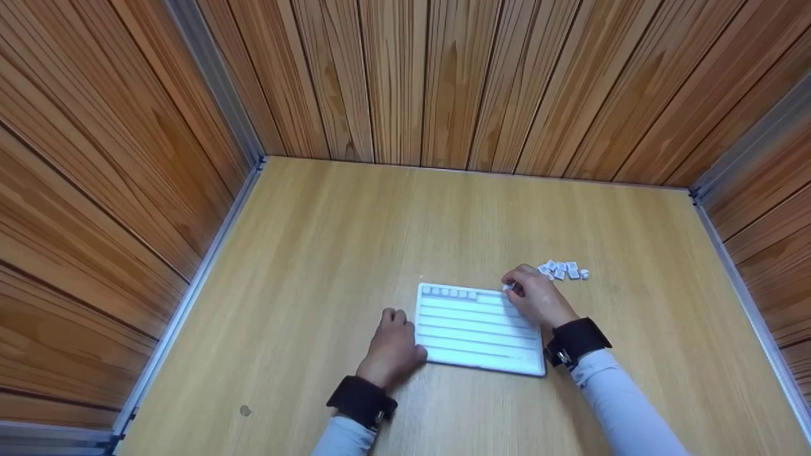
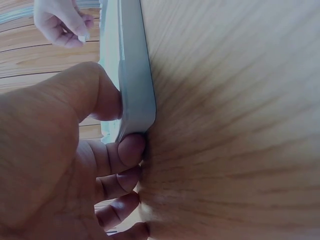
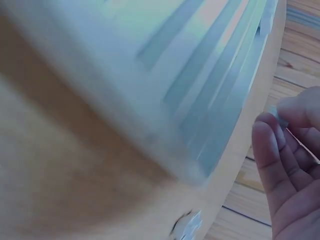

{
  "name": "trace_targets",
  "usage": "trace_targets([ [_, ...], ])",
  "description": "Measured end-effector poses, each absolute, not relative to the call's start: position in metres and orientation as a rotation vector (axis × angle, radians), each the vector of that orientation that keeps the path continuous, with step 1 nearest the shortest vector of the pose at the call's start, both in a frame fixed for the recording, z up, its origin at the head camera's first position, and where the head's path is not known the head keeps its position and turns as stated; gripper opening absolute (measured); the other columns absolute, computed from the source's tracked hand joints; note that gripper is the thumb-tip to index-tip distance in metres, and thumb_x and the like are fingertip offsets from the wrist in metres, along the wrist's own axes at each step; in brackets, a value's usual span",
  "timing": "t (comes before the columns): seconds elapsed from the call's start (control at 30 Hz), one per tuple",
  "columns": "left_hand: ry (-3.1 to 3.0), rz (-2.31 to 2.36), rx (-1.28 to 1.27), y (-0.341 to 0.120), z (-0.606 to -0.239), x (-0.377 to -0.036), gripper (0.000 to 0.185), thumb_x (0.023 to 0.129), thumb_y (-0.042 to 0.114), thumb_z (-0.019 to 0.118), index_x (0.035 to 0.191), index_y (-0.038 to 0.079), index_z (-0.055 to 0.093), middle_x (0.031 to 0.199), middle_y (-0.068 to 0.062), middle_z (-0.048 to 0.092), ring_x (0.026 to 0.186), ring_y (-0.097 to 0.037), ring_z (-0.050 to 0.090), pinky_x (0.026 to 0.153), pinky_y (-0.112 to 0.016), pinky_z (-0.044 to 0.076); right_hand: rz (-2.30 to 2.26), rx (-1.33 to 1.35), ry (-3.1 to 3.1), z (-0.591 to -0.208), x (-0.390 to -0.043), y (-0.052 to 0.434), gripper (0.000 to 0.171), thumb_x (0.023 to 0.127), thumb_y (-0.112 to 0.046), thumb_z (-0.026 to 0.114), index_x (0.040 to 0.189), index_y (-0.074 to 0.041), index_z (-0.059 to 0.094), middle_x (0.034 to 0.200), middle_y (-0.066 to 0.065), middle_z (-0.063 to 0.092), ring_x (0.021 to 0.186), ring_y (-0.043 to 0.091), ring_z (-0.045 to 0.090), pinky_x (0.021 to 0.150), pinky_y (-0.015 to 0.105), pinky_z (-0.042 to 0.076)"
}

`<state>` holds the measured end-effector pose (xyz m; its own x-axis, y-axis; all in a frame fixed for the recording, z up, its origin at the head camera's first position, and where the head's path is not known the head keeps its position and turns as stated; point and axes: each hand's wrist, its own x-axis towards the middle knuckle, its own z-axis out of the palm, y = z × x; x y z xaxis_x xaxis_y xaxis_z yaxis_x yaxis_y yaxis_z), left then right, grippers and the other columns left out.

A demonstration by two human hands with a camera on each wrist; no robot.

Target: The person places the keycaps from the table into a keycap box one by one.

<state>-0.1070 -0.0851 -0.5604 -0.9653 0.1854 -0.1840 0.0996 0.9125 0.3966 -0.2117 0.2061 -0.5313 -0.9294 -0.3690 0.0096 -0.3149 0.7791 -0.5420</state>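
While near tray (image 1: 479, 329), right hand (image 1: 537, 296) with 1 tile (image 2: 83, 37)

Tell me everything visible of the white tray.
The tray is white, rectangular and plastic-looking, with rounded corners, a raised rim and lengthwise ridges forming rows. It lies flat on the table, slightly turned. Six small tiles fill the left part of its far row. The left hand grips its near left corner; whether the right hand, by its far right corner, touches it is unclear.

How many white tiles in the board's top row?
6. The white tiles stand side by side at the left end of the top row of the white board; the right hand may hide others farther right.
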Motion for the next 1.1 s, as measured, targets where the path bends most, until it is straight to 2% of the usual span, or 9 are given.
trace_targets([
  [0.4, 2.866, 0.523, 0.201, -0.082, -0.558, -0.106, 0.041, 0.081, 0.026, 0.068, 0.106, -0.006, 0.069, 0.116, -0.016, 0.056, 0.125, -0.033, 0.039, 0.103, -0.04, 0.041, -0.788, -0.848, 2.875, -0.538, -0.21, 0.18, 0.015, 0.085, 0.0, 0.073, 0.1, 0.0, 0.072, 0.095, 0.009, 0.066, 0.085, 0.022, 0.064, 0.077, 0.039, 0.055],
  [0.77, 2.868, 0.56, 0.214, -0.083, -0.559, -0.106, 0.042, 0.081, 0.025, 0.069, 0.108, -0.006, 0.069, 0.119, -0.016, 0.057, 0.126, -0.033, 0.04, 0.104, -0.041, 0.042, -0.748, -0.835, 2.846, -0.54, -0.208, 0.17, 0.018, 0.085, 0.002, 0.071, 0.102, -0.002, 0.073, 0.096, 0.007, 0.064, 0.087, 0.021, 0.063, 0.079, 0.039, 0.054],
  [1.1, 2.876, 0.595, 0.217, -0.083, -0.559, -0.106, 0.039, 0.082, 0.025, 0.069, 0.107, -0.006, 0.069, 0.117, -0.015, 0.056, 0.123, -0.031, 0.041, 0.101, -0.04, 0.044, -0.741, -0.783, 2.845, -0.543, -0.21, 0.166, 0.017, 0.084, 0.004, 0.072, 0.1, -0.002, 0.072, 0.093, 0.006, 0.064, 0.082, 0.019, 0.061, 0.075, 0.038, 0.053],
])
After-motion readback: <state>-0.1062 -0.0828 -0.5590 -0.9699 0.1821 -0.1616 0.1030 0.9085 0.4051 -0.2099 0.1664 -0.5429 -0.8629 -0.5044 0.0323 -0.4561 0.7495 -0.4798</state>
